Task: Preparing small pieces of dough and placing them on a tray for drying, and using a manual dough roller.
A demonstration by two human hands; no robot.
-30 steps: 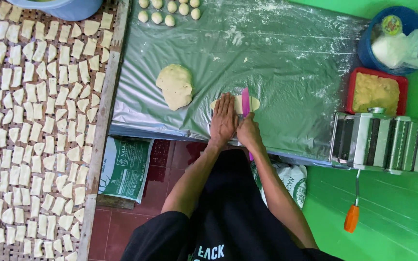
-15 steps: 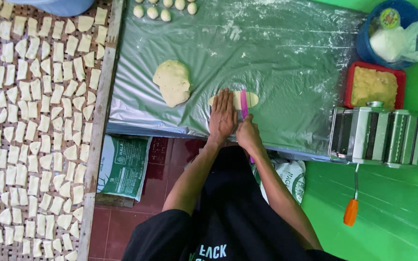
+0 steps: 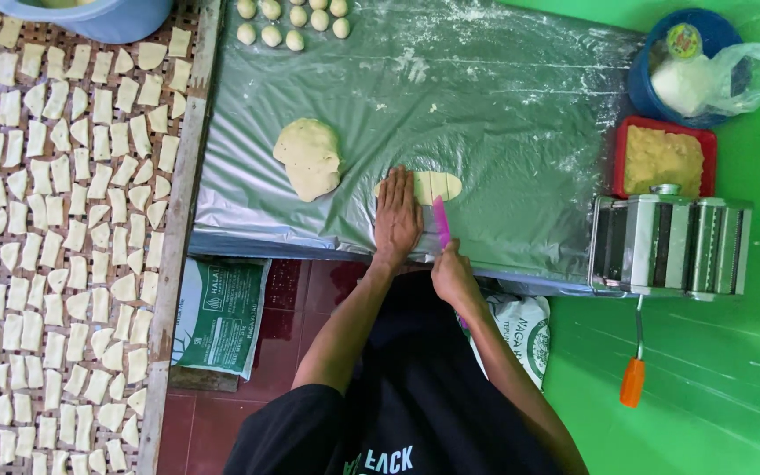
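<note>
A flat oval of dough (image 3: 437,185) lies on a plastic-covered table (image 3: 485,105). The left hand (image 3: 397,218) presses flat on the dough's left end, fingers straight and together. The right hand (image 3: 453,274), just below the dough, grips a pink knife (image 3: 441,220) whose blade reaches the dough.

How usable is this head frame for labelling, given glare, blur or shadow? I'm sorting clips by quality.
Head view: even, soft light with faint shadows; the plastic sheet shows pale sheen and flour streaks; left hand, right hand, pink knife and cut dough are reasonably sharp; straight edges bow slightly.
</note>
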